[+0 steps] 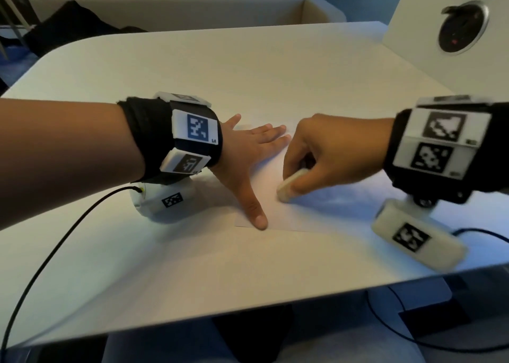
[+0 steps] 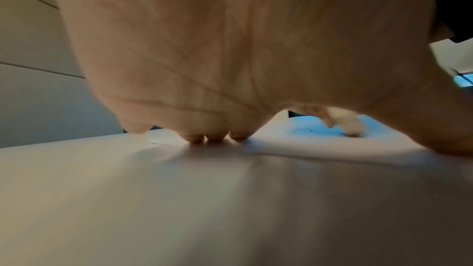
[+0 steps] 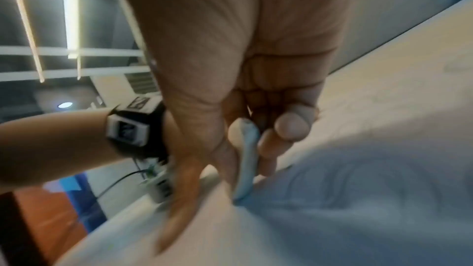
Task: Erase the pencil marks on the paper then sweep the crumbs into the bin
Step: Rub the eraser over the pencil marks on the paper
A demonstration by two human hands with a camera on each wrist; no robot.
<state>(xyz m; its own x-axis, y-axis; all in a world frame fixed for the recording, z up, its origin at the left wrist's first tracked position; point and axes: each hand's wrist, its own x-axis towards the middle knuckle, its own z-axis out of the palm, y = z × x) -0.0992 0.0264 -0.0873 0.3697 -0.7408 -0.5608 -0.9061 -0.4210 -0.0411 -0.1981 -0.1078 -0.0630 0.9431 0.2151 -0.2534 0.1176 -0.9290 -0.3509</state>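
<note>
A white sheet of paper (image 1: 308,214) lies flat on the white table (image 1: 192,68). My left hand (image 1: 253,153) presses it down with straight, spread fingers, thumb toward the sheet's near edge. My right hand (image 1: 316,156) pinches a white eraser (image 1: 290,183) whose lower end touches the paper beside the left thumb. In the right wrist view the eraser (image 3: 245,159) sits between thumb and fingers, its tip on the paper (image 3: 358,209). The left wrist view shows the left fingertips (image 2: 215,137) on the sheet and the eraser (image 2: 350,124) beyond, with small dark crumbs (image 2: 311,130) near it.
A white upright panel with a round black socket (image 1: 462,29) stands at the table's back right. A cushioned bench (image 1: 165,2) runs behind the table, with dark fabric (image 1: 71,29) on it. Black cables (image 1: 55,247) hang from both wrist units. No bin is in view.
</note>
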